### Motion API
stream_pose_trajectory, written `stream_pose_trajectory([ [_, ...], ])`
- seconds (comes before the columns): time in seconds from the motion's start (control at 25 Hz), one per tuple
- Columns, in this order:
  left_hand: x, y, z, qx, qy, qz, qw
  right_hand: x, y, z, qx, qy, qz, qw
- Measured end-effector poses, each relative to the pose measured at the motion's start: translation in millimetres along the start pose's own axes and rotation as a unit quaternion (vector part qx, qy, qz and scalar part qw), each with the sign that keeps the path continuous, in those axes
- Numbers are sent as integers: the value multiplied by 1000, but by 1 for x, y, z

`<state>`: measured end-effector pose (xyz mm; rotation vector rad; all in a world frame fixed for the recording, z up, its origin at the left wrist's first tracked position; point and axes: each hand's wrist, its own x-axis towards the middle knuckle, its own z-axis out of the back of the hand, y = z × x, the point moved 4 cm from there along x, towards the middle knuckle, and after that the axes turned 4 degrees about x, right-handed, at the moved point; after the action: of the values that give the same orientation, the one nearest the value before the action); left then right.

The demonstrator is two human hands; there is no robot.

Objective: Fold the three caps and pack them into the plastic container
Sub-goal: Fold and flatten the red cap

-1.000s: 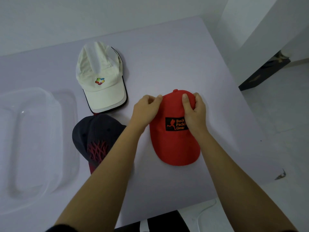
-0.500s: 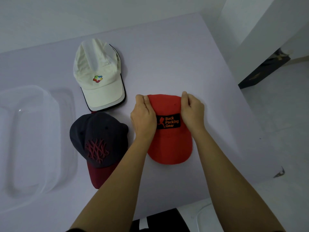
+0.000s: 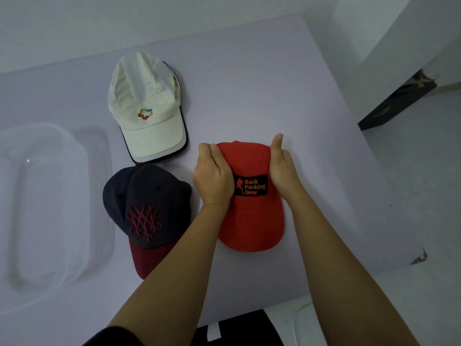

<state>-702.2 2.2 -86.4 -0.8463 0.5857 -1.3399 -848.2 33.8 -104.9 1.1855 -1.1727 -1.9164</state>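
I see the red cap (image 3: 250, 206) flat on the bench (image 3: 249, 83), at about 4 o'clock from the white cap (image 3: 147, 108). My left hand (image 3: 212, 176) and right hand (image 3: 283, 168) press its crown sides — each grip flat, fingers together, clamped on nothing. The dark cap (image 3: 147, 208) lies at 9 o'clock; the plastic container (image 3: 50, 208) sits beyond it — empty.

I see table (image 3: 249, 78) filling frame. Plastic container (image 3: 37, 208) at left edge. Logo cap (image 3: 147, 108) upper centre-left, web-pattern cap (image 3: 147, 208) just below it. Patch cap (image 3: 252, 208) at centre, between left hand (image 3: 212, 178) and right hand (image 3: 283, 166).
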Motion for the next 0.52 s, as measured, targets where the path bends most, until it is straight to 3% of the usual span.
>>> stream_pose_trajectory([
  [0.28, 8, 2, -6, -13, 91, 14, 996, 10, 2, 7, 31, 38, 62, 997],
  [0.52, 7, 4, -10, 31, 79, -5, 996, 8, 6, 2, -39, -42, 132, 990],
])
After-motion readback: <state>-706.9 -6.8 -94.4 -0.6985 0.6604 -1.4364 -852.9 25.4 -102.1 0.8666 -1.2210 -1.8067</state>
